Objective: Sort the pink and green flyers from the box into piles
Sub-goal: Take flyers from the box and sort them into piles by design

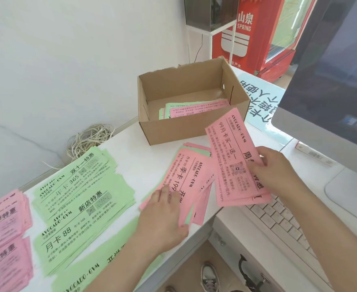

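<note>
- Pink and green paper flyers [196, 110] are seen lying flat in the open brown cardboard box [173, 131] at the far side of the white tabletop [144, 157]; more are already spread out on it.
- A fan of pink flyers [230, 148] is pinched near its near end between thumb and fingers of the right hand [278, 171], with the long axis pointed away towards the box.
- A mixed pink-and-green stack [192, 175] is pressed down by the left hand [163, 209], fingers laid on top (whether the thumb is hooked under the near edge cannot be told).
- Sorted green piles [78, 186] are laid just left of that stack, and sorted pink piles [3, 216] at the far left edge.
- The pink piles are judged the likely goal for the held fan: they lie well to the left of the right hand, beyond the left hand and the green piles, so the left hand is the nearer one.
</note>
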Available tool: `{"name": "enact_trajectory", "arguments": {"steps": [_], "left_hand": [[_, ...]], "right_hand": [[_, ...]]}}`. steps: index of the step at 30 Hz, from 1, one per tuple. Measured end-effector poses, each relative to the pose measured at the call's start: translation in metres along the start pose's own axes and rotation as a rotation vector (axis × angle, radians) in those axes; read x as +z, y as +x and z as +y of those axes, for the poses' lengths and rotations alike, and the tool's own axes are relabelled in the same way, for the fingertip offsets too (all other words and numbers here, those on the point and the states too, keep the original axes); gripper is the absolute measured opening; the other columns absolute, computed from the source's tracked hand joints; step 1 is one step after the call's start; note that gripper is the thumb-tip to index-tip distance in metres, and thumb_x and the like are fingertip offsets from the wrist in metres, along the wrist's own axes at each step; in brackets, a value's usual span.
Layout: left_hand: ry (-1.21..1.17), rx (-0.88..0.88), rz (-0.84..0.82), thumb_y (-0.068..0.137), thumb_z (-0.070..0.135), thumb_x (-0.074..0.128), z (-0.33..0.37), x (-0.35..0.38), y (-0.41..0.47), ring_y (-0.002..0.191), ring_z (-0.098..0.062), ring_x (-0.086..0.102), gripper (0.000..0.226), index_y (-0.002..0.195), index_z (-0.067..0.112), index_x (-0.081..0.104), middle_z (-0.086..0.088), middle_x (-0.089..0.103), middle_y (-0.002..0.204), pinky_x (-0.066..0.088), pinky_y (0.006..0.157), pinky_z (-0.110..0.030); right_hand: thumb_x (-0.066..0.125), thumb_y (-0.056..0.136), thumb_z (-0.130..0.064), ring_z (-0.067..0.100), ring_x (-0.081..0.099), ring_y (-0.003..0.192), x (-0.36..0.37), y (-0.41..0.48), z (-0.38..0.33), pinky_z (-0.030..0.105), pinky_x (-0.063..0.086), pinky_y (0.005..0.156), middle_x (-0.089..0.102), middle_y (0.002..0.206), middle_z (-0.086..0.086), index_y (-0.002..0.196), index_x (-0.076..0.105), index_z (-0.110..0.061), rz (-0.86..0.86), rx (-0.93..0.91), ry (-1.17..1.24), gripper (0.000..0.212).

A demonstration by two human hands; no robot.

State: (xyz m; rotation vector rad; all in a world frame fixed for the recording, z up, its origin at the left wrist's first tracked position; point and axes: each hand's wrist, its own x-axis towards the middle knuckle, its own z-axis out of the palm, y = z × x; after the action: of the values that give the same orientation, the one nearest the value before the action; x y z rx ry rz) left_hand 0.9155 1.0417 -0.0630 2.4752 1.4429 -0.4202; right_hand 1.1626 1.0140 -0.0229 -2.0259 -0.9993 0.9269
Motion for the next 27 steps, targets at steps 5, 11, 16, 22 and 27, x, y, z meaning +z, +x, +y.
{"name": "enact_trajectory", "arguments": {"steps": [5,11,16,22,27], "left_hand": [[-0.013,0.002,0.029,0.086,0.038,0.048,0.001,0.003,0.001,0.144,-0.026,0.011,0.077,0.149,0.012,0.014,-0.013,0.01,0.158,0.014,0.116,-0.033],[-0.104,0.01,0.153,0.092,0.039,0.042,-0.008,-0.003,0.002,0.099,-0.024,0.059,0.03,0.112,0.021,0.056,0.0,0.064,0.107,0.046,0.082,-0.032],[-0.507,-0.206,0.317,0.086,0.037,0.059,-0.017,-0.017,-0.004,0.072,-0.021,0.064,0.024,0.081,0.017,0.071,-0.001,0.071,0.076,0.05,0.064,-0.033],[-1.221,-0.371,0.527,0.077,0.004,0.073,-0.024,-0.032,-0.016,0.058,-0.008,0.06,0.016,0.069,0.017,0.069,0.008,0.07,0.064,0.047,0.062,-0.028],[-1.144,-0.273,0.549,0.08,0.012,0.072,-0.003,-0.023,-0.028,0.059,0.001,0.059,0.012,0.072,0.02,0.067,0.014,0.069,0.069,0.042,0.055,-0.011]], "right_hand": [[0.048,0.092,-0.012,0.012,0.065,0.079,0.02,-0.016,0.005,0.033,0.053,0.065,0.066,0.095,-0.015,0.129,0.038,-0.041,-0.043,0.006,-0.097,0.048],[0.051,0.093,-0.015,0.016,0.062,0.075,0.036,-0.037,0.008,0.032,0.049,0.06,0.059,0.092,-0.013,0.145,0.014,-0.039,0.027,-0.082,-0.18,0.068],[0.052,0.094,-0.012,0.0,0.056,0.071,0.03,-0.052,0.01,0.035,0.05,0.06,0.055,0.08,-0.019,0.142,0.018,-0.043,0.15,-0.094,0.005,0.066],[0.046,0.094,-0.008,0.015,0.064,0.086,0.03,-0.056,0.017,0.039,0.054,0.066,0.064,0.108,-0.008,0.112,0.051,-0.035,0.229,-0.115,0.014,0.033],[0.046,0.098,-0.021,0.003,0.059,0.094,0.064,-0.056,0.014,0.02,0.048,0.072,0.062,0.107,-0.013,0.106,0.065,-0.026,0.064,-0.125,-0.019,0.021]]}}
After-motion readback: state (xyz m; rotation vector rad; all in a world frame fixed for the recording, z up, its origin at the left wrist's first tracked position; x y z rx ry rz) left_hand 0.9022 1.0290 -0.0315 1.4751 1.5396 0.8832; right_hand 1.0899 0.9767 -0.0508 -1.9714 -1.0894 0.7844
